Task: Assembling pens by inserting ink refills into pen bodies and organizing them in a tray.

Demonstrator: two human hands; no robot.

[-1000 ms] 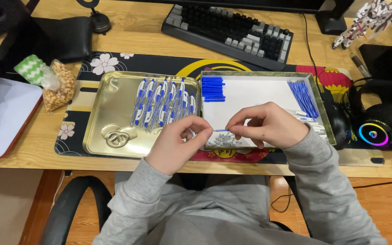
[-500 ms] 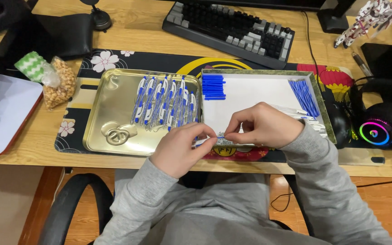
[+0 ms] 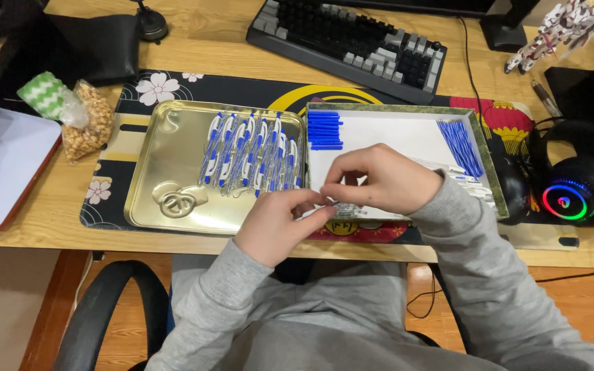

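My left hand (image 3: pixel 280 223) and my right hand (image 3: pixel 379 180) meet at the front edge of the white tray (image 3: pixel 407 134), both pinching one clear pen barrel (image 3: pixel 344 205) between the fingertips. A row of several finished blue-and-white pens (image 3: pixel 252 154) lies in the gold tray (image 3: pixel 166 148) to the left. In the white tray sit a stack of blue pen caps (image 3: pixel 325 130) at the back left and a bundle of blue refills (image 3: pixel 460 145) at the right. More clear barrels (image 3: pixel 463 180) lie past my right wrist.
A keyboard (image 3: pixel 352 41) lies behind the trays on a patterned desk mat (image 3: pixel 201 86). A bag of snacks (image 3: pixel 87 120) and a white board (image 3: pixel 1 165) are at the left. Black headphones with a lit ring (image 3: pixel 572 192) sit at the right. A chair armrest (image 3: pixel 97 316) is below.
Both hands have drawn slightly toward me and closer together over the white tray's front edge, still working the same pen barrel. Trays and their contents have not moved.
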